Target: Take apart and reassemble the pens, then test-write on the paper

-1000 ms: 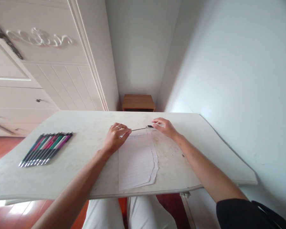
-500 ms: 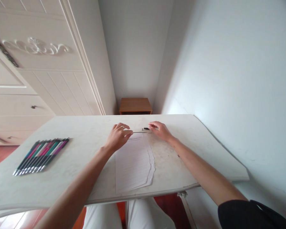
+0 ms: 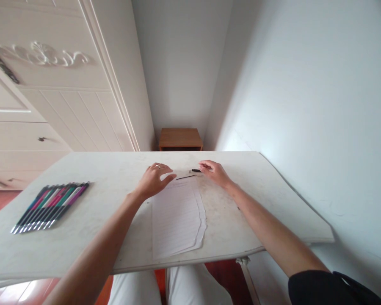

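Observation:
My left hand (image 3: 154, 180) is above the far left corner of the lined paper, thumb and fingers apart, holding nothing. Just right of its thumb lies a thin dark rod like a pen refill (image 3: 185, 177), slightly slanted along the paper's top edge. My right hand (image 3: 214, 172) is curled beyond the paper's right corner, its fingertips close together. A short black pen part (image 3: 196, 170) shows at those fingertips; whether they grip it is unclear. Beside it stands a tiny metallic piece (image 3: 189, 171). The torn-edged lined paper sheets (image 3: 178, 224) lie between my forearms.
A row of several pens (image 3: 51, 207) with coloured barrels lies on the left of the white table (image 3: 250, 212). Past the far edge is a small wooden stand (image 3: 180, 137). White cabinets (image 3: 82, 114) rise on the left, a pale wall (image 3: 305, 106) on the right.
My left thumb and fingers have parted from the thin rod, which now lies at a slight slant. My right hand has barely shifted. The view has tilted a little.

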The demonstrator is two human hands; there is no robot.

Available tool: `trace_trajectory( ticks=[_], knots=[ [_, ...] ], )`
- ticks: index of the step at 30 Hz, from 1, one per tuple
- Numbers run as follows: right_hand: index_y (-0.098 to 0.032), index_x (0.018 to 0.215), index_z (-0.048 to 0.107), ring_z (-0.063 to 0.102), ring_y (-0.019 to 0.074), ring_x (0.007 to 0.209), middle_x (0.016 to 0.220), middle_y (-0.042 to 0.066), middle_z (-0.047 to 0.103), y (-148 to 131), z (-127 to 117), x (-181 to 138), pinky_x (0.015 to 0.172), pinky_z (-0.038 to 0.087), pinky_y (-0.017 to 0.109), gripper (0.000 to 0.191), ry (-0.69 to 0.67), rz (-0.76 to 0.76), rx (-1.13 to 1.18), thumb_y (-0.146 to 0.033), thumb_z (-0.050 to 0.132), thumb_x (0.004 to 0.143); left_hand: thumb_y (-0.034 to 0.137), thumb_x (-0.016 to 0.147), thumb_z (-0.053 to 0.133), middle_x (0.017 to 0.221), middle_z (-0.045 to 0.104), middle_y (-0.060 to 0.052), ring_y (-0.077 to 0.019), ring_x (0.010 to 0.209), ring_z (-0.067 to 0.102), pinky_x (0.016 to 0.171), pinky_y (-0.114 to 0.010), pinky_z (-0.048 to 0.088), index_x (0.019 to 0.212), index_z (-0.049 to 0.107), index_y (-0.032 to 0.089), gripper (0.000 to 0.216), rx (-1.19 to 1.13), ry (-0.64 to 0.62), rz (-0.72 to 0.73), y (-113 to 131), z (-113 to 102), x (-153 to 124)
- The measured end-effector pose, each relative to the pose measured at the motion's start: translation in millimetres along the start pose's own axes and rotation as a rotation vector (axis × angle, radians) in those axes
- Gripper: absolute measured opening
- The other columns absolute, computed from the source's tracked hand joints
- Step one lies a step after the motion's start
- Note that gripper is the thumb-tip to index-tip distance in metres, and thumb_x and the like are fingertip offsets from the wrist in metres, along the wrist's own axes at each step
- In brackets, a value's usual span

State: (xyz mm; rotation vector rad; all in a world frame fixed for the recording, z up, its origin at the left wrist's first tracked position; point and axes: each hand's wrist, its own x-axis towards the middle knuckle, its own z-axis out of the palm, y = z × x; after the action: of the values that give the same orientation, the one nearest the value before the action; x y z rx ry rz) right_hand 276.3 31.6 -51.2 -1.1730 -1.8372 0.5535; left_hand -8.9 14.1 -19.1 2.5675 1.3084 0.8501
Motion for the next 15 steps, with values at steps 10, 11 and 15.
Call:
trace_trajectory(
  ticks=[10,11,15],
  knots=[
    [-0.016,0.103,0.071,0.071,0.0214,0.093,0.101,0.01,0.075,-2,-1,0,0.088,0.056,0.037,0.029,-0.002,0.041,0.023,-0.037,0.06,0.085,0.06,0.08,0.063,0.106,0.073,-0.009,-0.0268,0.103,0.065,0.096,-0.041,0.052,0.104,0.075,0.022,0.046,-0.148,-0.088,-0.023,-41,-28,-39],
    [-0.016,0.103,0.071,0.07,0.0213,0.093,0.102,0.01,0.075,-2,-1,0,0.088,0.055,0.036,0.03,0.0,0.043,0.021,-0.038,0.061,0.085,0.058,0.082,0.061,0.106,0.073,-0.01,-0.027,0.103,0.065,0.096,-0.042,0.051,0.104,0.075,0.022,0.045,-0.141,-0.066,-0.029,-43,-26,-41],
    [-0.017,0.102,0.071,0.071,0.0208,0.092,0.101,0.009,0.075,0,0,0,0.088,0.056,0.036,0.029,0.017,0.042,0.005,-0.038,0.062,0.085,0.053,0.088,0.055,0.106,0.073,-0.01,-0.0272,0.103,0.064,0.095,-0.043,0.051,0.101,0.076,0.022,0.04,-0.108,-0.035,-0.013,-47,-17,-40]
  ],
)
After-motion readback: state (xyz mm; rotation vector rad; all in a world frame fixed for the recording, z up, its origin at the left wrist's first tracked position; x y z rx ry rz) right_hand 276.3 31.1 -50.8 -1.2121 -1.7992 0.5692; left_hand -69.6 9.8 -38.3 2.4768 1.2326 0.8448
